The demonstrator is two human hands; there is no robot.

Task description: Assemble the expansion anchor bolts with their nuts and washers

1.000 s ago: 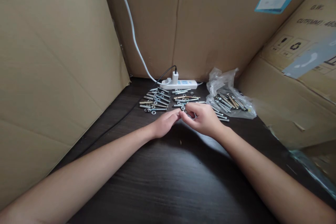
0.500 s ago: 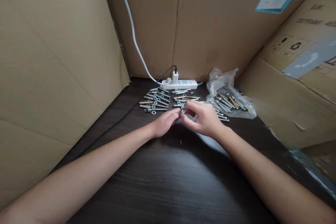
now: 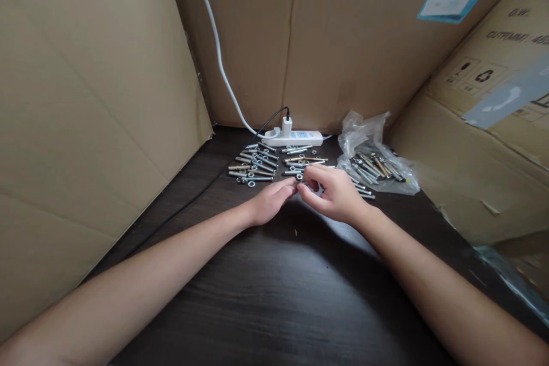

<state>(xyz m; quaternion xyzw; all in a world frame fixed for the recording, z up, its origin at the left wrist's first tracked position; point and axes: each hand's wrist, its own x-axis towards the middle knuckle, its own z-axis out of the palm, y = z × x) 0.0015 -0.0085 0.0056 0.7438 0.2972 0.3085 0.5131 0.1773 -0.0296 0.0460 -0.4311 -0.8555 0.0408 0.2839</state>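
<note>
Because it looks small and stiff, a metal piece (image 3: 302, 183) suits a light pinch

While scattered bolts (image 3: 262, 179) lie just beyond, the piece sits between the fingertips of the left hand (image 3: 271, 204) and the right hand (image 3: 333, 194), over the bench (image 3: 274, 297). The right grip curls, thumb and forefinger a little apart; the left fingers lie close together. I cannot tell which grip bears it. It should be light, hard to damage, perhaps slippery: best held by its outer edge.
</note>
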